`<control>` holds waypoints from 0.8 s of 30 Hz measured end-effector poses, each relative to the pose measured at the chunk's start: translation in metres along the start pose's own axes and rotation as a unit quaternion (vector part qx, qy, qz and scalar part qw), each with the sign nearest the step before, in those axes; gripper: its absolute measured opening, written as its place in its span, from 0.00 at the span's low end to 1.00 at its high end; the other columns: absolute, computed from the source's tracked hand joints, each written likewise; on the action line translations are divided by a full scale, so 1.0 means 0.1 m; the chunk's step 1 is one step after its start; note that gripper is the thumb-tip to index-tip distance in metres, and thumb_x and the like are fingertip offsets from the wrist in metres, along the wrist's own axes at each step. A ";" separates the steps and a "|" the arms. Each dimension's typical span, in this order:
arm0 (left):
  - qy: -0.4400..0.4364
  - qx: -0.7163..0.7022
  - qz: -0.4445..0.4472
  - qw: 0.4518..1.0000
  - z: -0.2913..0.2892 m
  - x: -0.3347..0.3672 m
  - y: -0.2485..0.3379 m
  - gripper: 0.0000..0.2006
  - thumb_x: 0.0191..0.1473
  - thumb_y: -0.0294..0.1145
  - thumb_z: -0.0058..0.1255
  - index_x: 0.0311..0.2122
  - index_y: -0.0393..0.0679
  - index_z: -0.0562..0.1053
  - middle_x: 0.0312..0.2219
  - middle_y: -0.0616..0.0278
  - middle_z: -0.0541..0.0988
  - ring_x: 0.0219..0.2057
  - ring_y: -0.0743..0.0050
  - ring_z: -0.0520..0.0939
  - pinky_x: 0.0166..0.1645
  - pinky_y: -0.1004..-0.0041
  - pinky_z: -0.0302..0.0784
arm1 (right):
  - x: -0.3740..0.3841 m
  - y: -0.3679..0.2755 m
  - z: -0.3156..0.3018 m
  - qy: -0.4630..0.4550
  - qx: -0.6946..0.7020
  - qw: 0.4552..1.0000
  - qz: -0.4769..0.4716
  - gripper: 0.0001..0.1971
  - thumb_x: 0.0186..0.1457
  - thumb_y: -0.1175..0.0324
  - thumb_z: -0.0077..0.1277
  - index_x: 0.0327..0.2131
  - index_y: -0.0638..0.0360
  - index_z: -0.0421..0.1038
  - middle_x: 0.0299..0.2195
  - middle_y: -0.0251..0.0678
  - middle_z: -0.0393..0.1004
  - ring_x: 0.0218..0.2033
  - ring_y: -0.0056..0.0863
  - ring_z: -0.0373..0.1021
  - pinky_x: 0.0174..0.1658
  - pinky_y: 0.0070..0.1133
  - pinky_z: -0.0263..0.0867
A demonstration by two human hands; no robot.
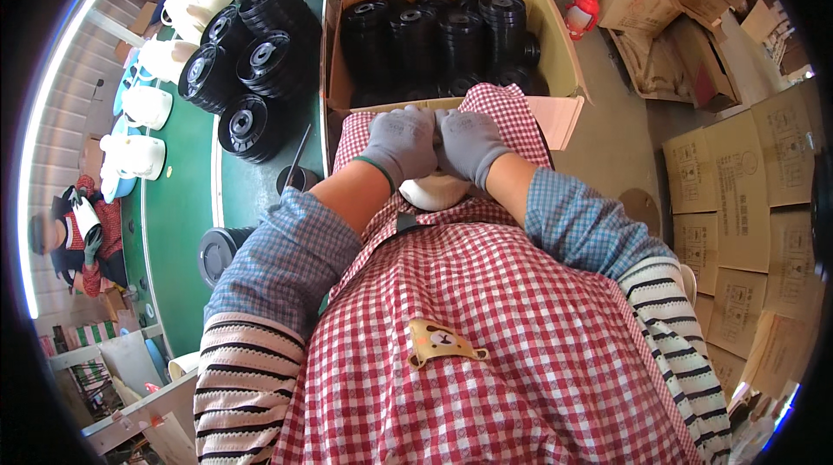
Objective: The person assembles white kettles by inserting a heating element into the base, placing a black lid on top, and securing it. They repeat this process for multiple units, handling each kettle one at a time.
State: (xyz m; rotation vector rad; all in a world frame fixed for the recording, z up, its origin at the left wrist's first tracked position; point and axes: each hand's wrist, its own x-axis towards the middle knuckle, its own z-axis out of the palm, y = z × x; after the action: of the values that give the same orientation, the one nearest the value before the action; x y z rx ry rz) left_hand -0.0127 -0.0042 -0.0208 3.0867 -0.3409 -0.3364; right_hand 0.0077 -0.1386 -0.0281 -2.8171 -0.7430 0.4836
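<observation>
In grey knit gloves, my left hand [401, 144] and my right hand [471, 142] meet side by side over my lap, fingers curled in. What the fingers grip is hidden beneath the gloves. Directly below them shows the smooth, rounded side of a white plastic-looking piece [434, 193], resting against my red checked apron [486, 283]. Its upper part is covered by my hands, so I cannot tell its full shape. Just beyond my hands stands an open cardboard box [568, 49] holding stacks of round black discs [460, 31].
On the green worktable [178, 231] at left stand more black disc stacks [247, 122], a black cup [297, 179] with a thin rod and a row of white pitcher-like bodies [143, 157]. A co-worker [87, 235] sits at far left. Cardboard boxes [742, 161] are stacked at right.
</observation>
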 end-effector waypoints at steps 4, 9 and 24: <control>0.039 -0.056 0.019 0.997 -0.05 -0.10 -0.05 0.22 0.44 0.38 0.57 0.47 0.42 0.75 0.42 0.49 0.79 0.45 0.49 0.81 0.50 0.57 0.77 | -0.03 0.22 0.04 0.059 0.140 0.986 -0.070 0.28 0.51 0.55 0.60 0.52 0.62 0.69 0.47 0.48 0.76 0.49 0.41 0.75 0.53 0.31 0.69; 0.236 -0.309 0.158 0.908 0.00 -0.49 -0.37 0.23 0.50 0.24 0.53 0.54 0.37 0.72 0.48 0.48 0.77 0.52 0.52 0.77 0.60 0.62 0.70 | -0.34 0.73 0.36 0.057 0.508 0.848 -0.143 0.24 0.68 0.67 0.45 0.64 0.66 0.58 0.62 0.46 0.65 0.63 0.33 0.62 0.65 0.26 0.58; 0.175 -0.589 0.111 0.781 0.57 -0.67 -0.52 0.35 0.49 0.22 0.56 0.64 0.39 0.64 0.57 0.49 0.72 0.60 0.55 0.72 0.65 0.64 0.64 | -0.44 0.45 0.46 0.093 0.566 0.809 -0.124 0.24 0.71 0.69 0.39 0.66 0.69 0.54 0.64 0.48 0.61 0.65 0.33 0.60 0.67 0.25 0.55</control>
State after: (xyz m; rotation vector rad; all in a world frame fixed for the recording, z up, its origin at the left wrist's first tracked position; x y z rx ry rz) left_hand -0.0777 0.0617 -0.0641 1.7773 -0.2983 0.0587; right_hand -0.0250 -0.1949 -0.0706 -1.5843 -0.4972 0.3943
